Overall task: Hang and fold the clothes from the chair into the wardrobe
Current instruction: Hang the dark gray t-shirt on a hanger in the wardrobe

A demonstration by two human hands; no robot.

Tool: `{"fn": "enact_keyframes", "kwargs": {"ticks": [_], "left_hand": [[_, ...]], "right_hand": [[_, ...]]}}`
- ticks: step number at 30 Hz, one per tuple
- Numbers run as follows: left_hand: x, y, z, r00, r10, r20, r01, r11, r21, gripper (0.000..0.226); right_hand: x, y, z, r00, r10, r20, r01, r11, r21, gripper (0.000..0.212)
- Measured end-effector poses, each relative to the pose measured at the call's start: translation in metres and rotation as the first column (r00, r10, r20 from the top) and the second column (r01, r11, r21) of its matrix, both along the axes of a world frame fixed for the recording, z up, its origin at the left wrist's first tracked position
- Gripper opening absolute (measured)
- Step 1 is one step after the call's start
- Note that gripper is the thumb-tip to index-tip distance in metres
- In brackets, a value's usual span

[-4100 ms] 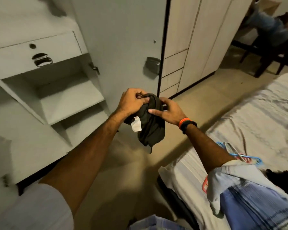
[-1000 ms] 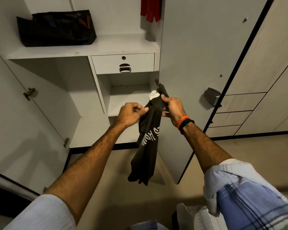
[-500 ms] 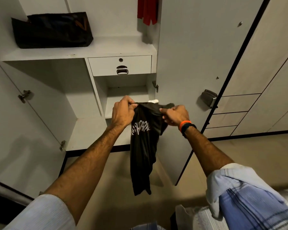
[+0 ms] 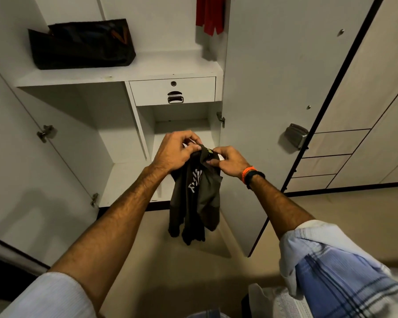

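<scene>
Dark garment (image 4: 197,198) with white lettering hung in front of the open wardrobe (image 4: 115,72), held up at its top edge by both hands, rest of it drooping loose toward the floor (image 4: 331,216), not folded yet. Left hand (image 4: 176,151) gripped the top edge with fingers curled over the cloth; right hand (image 4: 228,160), with an orange band and dark watch at the wrist, pinched the same edge just beside it, so the two hands were close together, nearly touching. Garment sat in the air just in front of the small lower shelf (image 4: 182,127) under the drawer (image 4: 172,90), touching no shelf. Inside the wardrobe a red garment (image 4: 209,14) hung at the top, only its lower part in view, and a black bag (image 4: 81,43) sat on the upper shelf. Lower shelves that showed held no clothes. Progress judged: early to middle, one item possibly hung, this dark one in hand and needing folding or a hanger, then placing. Chair not in view, so what was left on it could not be told. Light cloth (image 4: 283,301) at bottom right, unclear if part of the job.
</scene>
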State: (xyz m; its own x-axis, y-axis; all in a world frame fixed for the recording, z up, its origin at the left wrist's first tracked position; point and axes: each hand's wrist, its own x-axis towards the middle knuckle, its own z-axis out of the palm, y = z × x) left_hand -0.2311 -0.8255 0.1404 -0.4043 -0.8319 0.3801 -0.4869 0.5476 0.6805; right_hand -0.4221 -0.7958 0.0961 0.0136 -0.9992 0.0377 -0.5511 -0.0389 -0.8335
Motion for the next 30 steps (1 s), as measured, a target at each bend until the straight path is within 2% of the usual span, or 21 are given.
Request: {"fn": "enact_keyframes", "kwargs": {"ticks": [1, 3, 4, 6, 9, 12, 14, 16, 18, 20, 22, 23, 25, 27, 29, 30], "left_hand": [[0.004, 0.0, 0.001, 1.0, -0.016, 0.026, 0.012, 0.989, 0.144, 0.016], [0.014, 0.0, 0.001, 0.988, -0.113, 0.107, 0.056, 0.898, 0.437, 0.032], [0.018, 0.001, -0.001, 0.976, -0.169, 0.137, 0.07, 0.841, 0.536, 0.042], [0.022, 0.003, -0.008, 0.97, -0.216, 0.116, 0.102, 0.787, 0.609, 0.051], [0.016, 0.005, -0.018, 0.982, -0.186, 0.028, 0.144, 0.836, 0.529, 0.048], [0.004, 0.005, -0.024, 0.986, -0.162, 0.045, 0.122, 0.871, 0.476, 0.026], [0.001, 0.006, -0.022, 0.976, -0.106, 0.188, 0.017, 0.907, 0.42, 0.027], [0.0, 0.005, -0.019, 0.95, -0.057, 0.307, -0.058, 0.934, 0.354, 0.032], [0.001, 0.003, -0.017, 0.95, 0.023, 0.311, -0.124, 0.942, 0.311, 0.037], [0.001, 0.001, -0.017, 0.95, 0.167, 0.263, -0.229, 0.947, 0.225, 0.035], [0.0, 0.003, -0.017, 0.921, 0.307, 0.241, -0.323, 0.946, 0.03, 0.02], [0.0, 0.004, -0.017, 0.906, 0.352, 0.235, -0.347, 0.936, -0.061, 0.018], [0.002, 0.004, -0.017, 0.877, 0.387, 0.287, -0.36, 0.922, -0.142, 0.029], [0.008, 0.001, -0.023, 0.805, 0.39, 0.448, -0.355, 0.92, -0.164, 0.033], [0.019, -0.001, -0.032, 0.754, 0.396, 0.524, -0.388, 0.912, -0.132, 0.03], [0.025, 0.0, -0.036, 0.773, 0.406, 0.488, -0.434, 0.899, -0.06, 0.029]], "right_hand": [[-0.001, 0.0, 0.001, 0.997, -0.039, 0.064, 0.041, 0.999, -0.031, 0.014], [0.0, 0.004, 0.006, 0.973, -0.085, 0.213, 0.102, 0.992, -0.07, 0.023], [0.0, 0.006, 0.011, 0.963, -0.08, 0.258, 0.105, 0.991, -0.084, 0.027], [0.004, 0.01, 0.019, 0.958, -0.036, 0.283, 0.075, 0.989, -0.128, 0.029], [0.009, 0.014, 0.032, 0.95, 0.023, 0.311, 0.048, 0.975, -0.217, 0.035], [0.005, 0.015, 0.039, 0.961, 0.065, 0.27, 0.003, 0.97, -0.243, 0.038], [0.0, 0.015, 0.041, 0.986, 0.076, 0.145, -0.042, 0.973, -0.226, 0.034], [-0.007, 0.016, 0.042, 1.0, 0.013, -0.029, -0.019, 0.972, -0.235, 0.03], [-0.014, 0.018, 0.042, 0.98, -0.055, -0.19, 0.008, 0.972, -0.235, 0.03], [-0.02, 0.019, 0.036, 0.923, -0.083, -0.376, 0.012, 0.982, -0.188, 0.028], [-0.026, 0.021, 0.022, 0.852, -0.108, -0.512, 0.075, 0.994, -0.084, 0.024], [-0.028, 0.022, 0.015, 0.837, -0.131, -0.532, 0.128, 0.991, -0.042, 0.023], [-0.033, 0.022, 0.006, 0.859, -0.227, -0.46, 0.244, 0.97, -0.025, 0.026], [-0.036, 0.021, 0.006, 0.888, -0.374, -0.27, 0.368, 0.927, -0.072, 0.028], [-0.036, 0.018, 0.011, 0.878, -0.46, -0.135, 0.442, 0.886, -0.141, 0.026], [-0.034, 0.017, 0.012, 0.873, -0.476, -0.105, 0.456, 0.874, -0.169, 0.026]]}}
